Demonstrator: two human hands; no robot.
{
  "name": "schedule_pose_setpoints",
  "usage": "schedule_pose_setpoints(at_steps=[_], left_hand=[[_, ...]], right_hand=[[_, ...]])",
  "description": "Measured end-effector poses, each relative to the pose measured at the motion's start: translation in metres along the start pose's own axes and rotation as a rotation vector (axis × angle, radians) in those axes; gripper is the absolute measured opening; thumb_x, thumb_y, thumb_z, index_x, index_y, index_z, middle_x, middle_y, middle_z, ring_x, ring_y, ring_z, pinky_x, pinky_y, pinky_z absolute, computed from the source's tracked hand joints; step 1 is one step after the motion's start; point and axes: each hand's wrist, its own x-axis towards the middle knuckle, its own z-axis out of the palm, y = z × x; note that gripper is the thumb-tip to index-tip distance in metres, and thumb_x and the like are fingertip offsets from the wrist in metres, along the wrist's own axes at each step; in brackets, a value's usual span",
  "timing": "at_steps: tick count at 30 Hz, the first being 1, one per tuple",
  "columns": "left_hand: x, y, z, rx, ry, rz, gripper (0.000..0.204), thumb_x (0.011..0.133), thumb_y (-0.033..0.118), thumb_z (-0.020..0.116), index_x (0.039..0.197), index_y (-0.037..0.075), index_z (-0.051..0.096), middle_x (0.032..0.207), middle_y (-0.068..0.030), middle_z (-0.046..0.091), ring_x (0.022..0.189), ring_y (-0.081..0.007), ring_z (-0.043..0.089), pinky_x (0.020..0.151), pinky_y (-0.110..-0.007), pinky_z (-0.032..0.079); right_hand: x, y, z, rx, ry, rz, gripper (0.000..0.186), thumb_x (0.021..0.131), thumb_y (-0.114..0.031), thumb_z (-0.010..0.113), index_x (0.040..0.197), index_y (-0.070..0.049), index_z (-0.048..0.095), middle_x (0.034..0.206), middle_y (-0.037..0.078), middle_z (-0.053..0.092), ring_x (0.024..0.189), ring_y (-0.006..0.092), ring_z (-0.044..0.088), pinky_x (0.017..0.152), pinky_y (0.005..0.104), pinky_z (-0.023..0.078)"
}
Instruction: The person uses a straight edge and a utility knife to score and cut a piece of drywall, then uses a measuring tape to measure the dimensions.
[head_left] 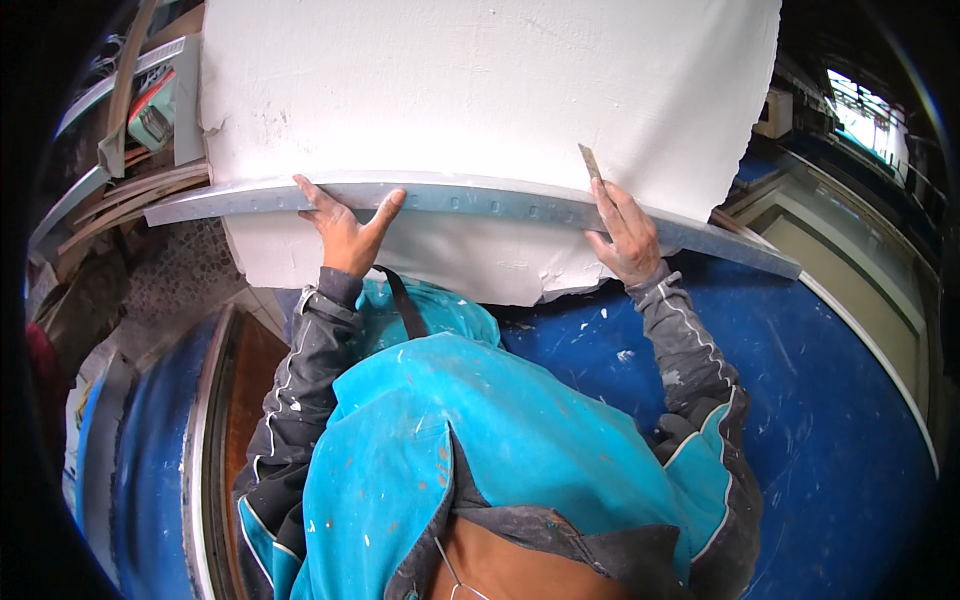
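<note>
A large white plasterboard sheet lies in front of me, with a long grey metal channel laid across it near its closer edge. My left hand rests on the channel left of the middle, thumb and fingers spread apart and pressing on the metal. My right hand is at the channel's right part, closed around a thin, narrow metal blade. The blade's tip points up and left over the white sheet, just beyond the channel. The tips of some right-hand fingers are hidden.
A blue surface extends under and right of the sheet. Wooden strips and clutter stand at the left. Framed panels lean at the right. The near edge of the sheet is broken and ragged. Speckled flooring shows lower left.
</note>
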Motion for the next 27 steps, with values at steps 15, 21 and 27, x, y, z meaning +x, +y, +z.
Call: schedule_pose_setpoints(at_steps=[15, 21, 27], left_hand=[[0.0014, -0.0014, -0.0014, -0.030, -0.017, -0.015, 0.150, 0.077, 0.071, 0.074, 0.144, -0.020, -0.024, 0.150, -0.0500, -0.010, 0.146, -0.0573, -0.012, 0.118, -0.060, -0.014], [0.0004, -0.0034, -0.0002, -0.035, -0.020, -0.034, 0.150, 0.076, 0.072, 0.074, 0.144, -0.019, -0.024, 0.150, -0.0502, -0.010, 0.146, -0.0581, -0.013, 0.118, -0.061, -0.014], [0.0008, -0.0046, 0.0015, -0.037, -0.018, -0.016, 0.150, 0.076, 0.072, 0.074, 0.144, -0.020, -0.023, 0.150, -0.0499, -0.010, 0.146, -0.0571, -0.012, 0.118, -0.060, -0.014]], right_hand=[[-0.0017, 0.0032, 0.0009, -0.032, -0.029, -0.040, 0.101, 0.058, -0.001, 0.088, 0.149, -0.005, 0.045, 0.128, 0.016, 0.058, 0.110, 0.0308, 0.065, 0.093, 0.0373, 0.059], [-0.0008, 0.0043, 0.0007, -0.027, -0.039, -0.045, 0.101, 0.058, -0.002, 0.089, 0.149, -0.006, 0.045, 0.129, 0.015, 0.057, 0.111, 0.0300, 0.065, 0.093, 0.0367, 0.059], [-0.0045, 0.0062, 0.0031, -0.034, -0.030, -0.042, 0.102, 0.058, -0.002, 0.089, 0.150, -0.007, 0.045, 0.130, 0.014, 0.058, 0.112, 0.0297, 0.065, 0.095, 0.0366, 0.058]])
